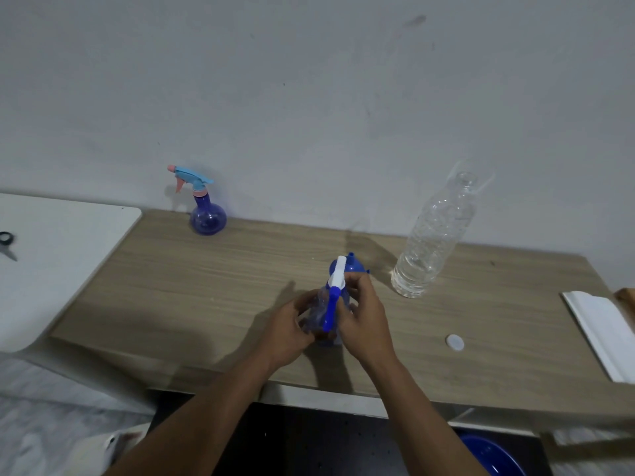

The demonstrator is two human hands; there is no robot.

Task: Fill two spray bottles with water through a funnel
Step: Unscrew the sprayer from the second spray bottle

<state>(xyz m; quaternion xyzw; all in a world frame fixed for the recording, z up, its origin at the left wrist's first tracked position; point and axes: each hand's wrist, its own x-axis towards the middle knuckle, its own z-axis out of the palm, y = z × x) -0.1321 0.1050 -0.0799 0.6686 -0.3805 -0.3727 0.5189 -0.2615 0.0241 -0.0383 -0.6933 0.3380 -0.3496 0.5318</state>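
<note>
At the middle of the wooden table (pixel 206 286) stands a clear blue spray bottle (pixel 318 312) with a white and blue trigger head (pixel 335 290). My left hand (pixel 288 328) grips its body. My right hand (pixel 360 314) is closed around the trigger head at the neck. Just behind the bottle a blue funnel (pixel 354 264) lies on the table, partly hidden by the head and my fingers. A second blue spray bottle (pixel 206 214) with a light blue and pink head stands by the wall at the back left. A clear plastic water bottle (pixel 433 238), uncapped and partly filled, stands at the right.
The water bottle's white cap (pixel 455 342) lies on the table near the front right. A white board (pixel 601 334) sits at the table's right end. To the left is a white surface (pixel 68 242) with scissors (pixel 7 243). A blue basin (pixel 491 456) is below the table.
</note>
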